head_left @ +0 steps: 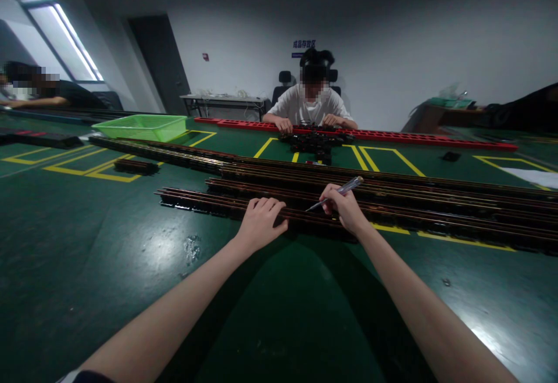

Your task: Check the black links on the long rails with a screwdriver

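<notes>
My left hand lies over the nearest long dark strip, fingers bent over its far side and thumb on the near side. The strip has thin copper-coloured lines along its length. In my right hand is a slim silver pen-like tool, pinched between thumb and fingers. Its thin tip points down and left, at the strip just right of my left hand; whether it touches cannot be made out. Several more dark strips run alongside, just beyond both hands.
A green table with yellow marking lines carries everything. At the far left sit a light-green basket and a short dark block. Opposite, a person handles dark parts by a long red rail. Another person leans at far left.
</notes>
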Motion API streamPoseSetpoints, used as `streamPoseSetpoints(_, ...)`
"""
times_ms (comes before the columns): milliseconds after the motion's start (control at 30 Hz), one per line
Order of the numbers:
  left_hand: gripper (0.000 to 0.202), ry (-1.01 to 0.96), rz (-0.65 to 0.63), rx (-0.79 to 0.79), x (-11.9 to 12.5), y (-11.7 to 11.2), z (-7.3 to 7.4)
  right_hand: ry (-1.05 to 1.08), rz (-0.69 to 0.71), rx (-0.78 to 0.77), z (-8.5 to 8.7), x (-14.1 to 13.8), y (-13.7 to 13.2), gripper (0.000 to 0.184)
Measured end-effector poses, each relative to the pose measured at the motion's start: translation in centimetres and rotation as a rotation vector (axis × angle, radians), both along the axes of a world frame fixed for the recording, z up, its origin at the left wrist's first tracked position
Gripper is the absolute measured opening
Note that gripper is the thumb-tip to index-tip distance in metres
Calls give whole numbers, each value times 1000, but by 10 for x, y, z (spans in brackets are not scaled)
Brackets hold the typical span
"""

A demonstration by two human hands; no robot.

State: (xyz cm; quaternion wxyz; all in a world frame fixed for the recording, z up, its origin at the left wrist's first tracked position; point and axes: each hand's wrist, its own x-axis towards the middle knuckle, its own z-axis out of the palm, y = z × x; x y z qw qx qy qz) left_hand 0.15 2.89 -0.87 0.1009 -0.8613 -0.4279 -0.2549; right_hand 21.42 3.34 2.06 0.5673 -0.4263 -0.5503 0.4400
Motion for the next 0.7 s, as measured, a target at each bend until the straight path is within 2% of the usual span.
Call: streamPoseSetpoints(700,27,-4,-4,13,0,0,1,7,4,-10,0,0,1,13)
